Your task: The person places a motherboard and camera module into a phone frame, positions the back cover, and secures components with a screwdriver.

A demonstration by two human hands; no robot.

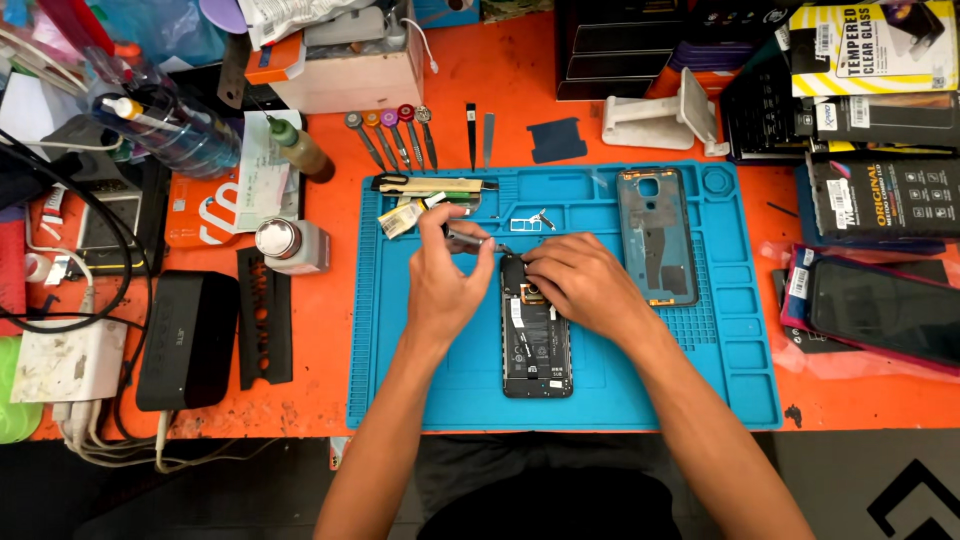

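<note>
Orange desk (500, 90), cluttered; blue work mat (660, 380) at centre. Opened phone (536, 345) lies mid-mat, back cover (655, 235) off to rt. Left hand (445, 285) pinches small metal tool (465, 240); right hand (580, 285) presses phone top. Screwdrivers (395, 135) above mat. Black box (185, 335) at left w/ cables.

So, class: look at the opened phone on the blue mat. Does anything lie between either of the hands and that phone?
Nothing visible does. The right hand rests directly on the top end of the opened phone, and the left hand, holding a small metal tool, sits right beside it on the blue mat.
</note>
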